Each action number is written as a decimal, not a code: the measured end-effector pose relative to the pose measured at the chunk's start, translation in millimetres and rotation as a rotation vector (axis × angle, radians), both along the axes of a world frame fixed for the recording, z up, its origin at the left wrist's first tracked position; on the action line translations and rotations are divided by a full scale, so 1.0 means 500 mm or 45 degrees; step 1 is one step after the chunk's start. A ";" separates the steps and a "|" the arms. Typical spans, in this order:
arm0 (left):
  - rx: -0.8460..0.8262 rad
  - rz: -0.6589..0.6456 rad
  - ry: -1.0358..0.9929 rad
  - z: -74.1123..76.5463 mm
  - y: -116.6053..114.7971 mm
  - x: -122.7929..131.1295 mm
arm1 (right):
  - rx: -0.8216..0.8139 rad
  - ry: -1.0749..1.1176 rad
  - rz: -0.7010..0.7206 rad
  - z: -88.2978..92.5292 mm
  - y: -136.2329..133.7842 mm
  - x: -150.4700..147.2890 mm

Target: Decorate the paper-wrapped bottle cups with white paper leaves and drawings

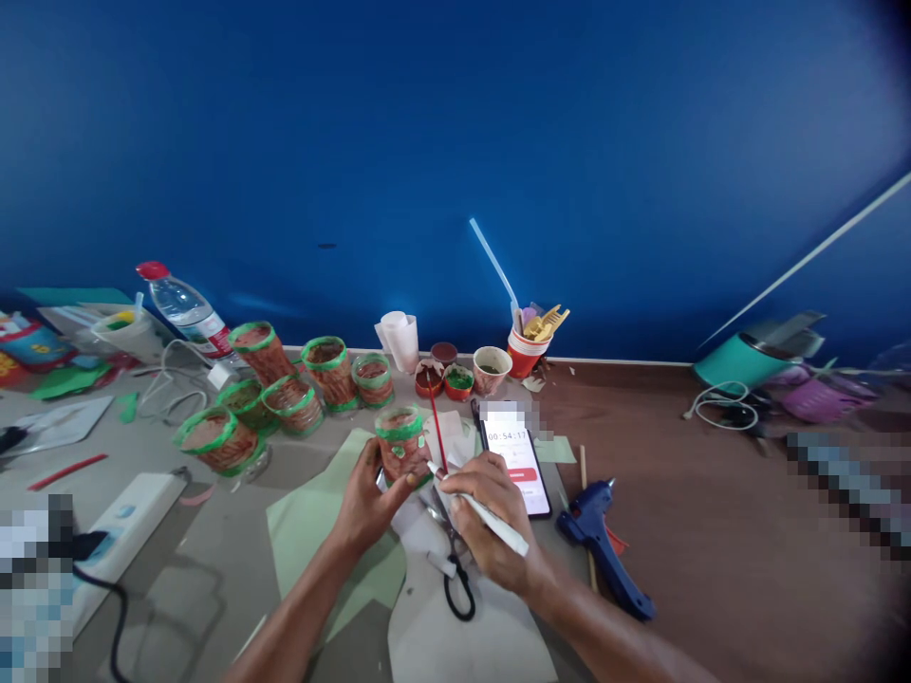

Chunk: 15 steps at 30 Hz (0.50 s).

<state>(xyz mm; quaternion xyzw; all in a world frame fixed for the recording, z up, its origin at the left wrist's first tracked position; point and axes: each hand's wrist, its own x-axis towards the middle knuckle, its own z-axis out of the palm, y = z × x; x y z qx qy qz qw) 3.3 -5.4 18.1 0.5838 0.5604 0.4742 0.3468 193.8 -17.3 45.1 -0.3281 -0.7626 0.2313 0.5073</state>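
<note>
My left hand [368, 503] is wrapped round a small brown cup with a green rim [400, 442], holding it upright on the table. My right hand [488, 517] grips a white pen-like marker [484, 512] whose tip touches the cup's side. Black-handled scissors [455, 560] lie under my right hand on white paper [455, 636]. A light green paper sheet [313, 531] lies beneath my left hand.
Several more green-rimmed brown cups [285, 389] stand at the left. A phone showing a timer [518, 460] and a blue glue gun [602, 541] lie at the right. Small paint cups [459, 379], a red cup of tools [527, 351], a water bottle [186, 311] and a power strip [128, 522] are nearby.
</note>
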 end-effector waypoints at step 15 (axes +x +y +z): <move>-0.031 -0.042 0.080 0.001 -0.005 0.002 | 0.066 0.005 0.083 0.007 -0.002 -0.006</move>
